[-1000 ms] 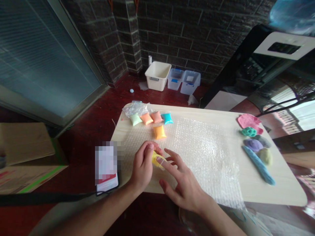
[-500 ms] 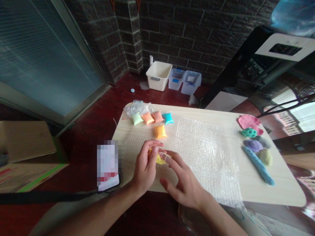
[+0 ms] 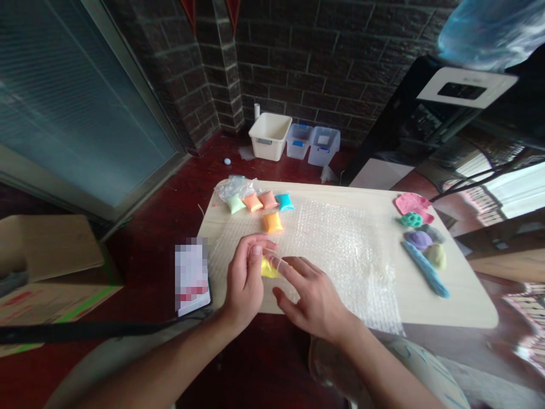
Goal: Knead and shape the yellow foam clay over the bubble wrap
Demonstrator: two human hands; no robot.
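Note:
My left hand [image 3: 247, 278] is closed round a small clear packet of yellow modelling clay [image 3: 269, 268], its thumb on top and fingers curled over the far side. The index finger of my right hand [image 3: 313, 292] reaches to the packet's right side, and pale shiny lines, apparently clear film, run across that fingertip. My right thumb stands apart below. Just beyond my hands lies an orange-yellow clay packet [image 3: 272, 222]. Behind it sit a pale green packet [image 3: 235, 203], an orange packet [image 3: 252, 203], a salmon packet [image 3: 268, 199] and a turquoise packet [image 3: 285, 201].
Bubble wrap [image 3: 340, 244] covers the middle of the pale table [image 3: 460, 307]. Crumpled clear plastic [image 3: 236, 186] lies at the back left. On the right are pink clay [image 3: 413, 204], a purple lump [image 3: 418, 240] and a blue roll [image 3: 426, 270]. A cardboard box [image 3: 55, 250] stands left.
The view has shifted slightly, so the table's right side appears further left. Both hands stay at the yellow packet, with the right index finger still against it.

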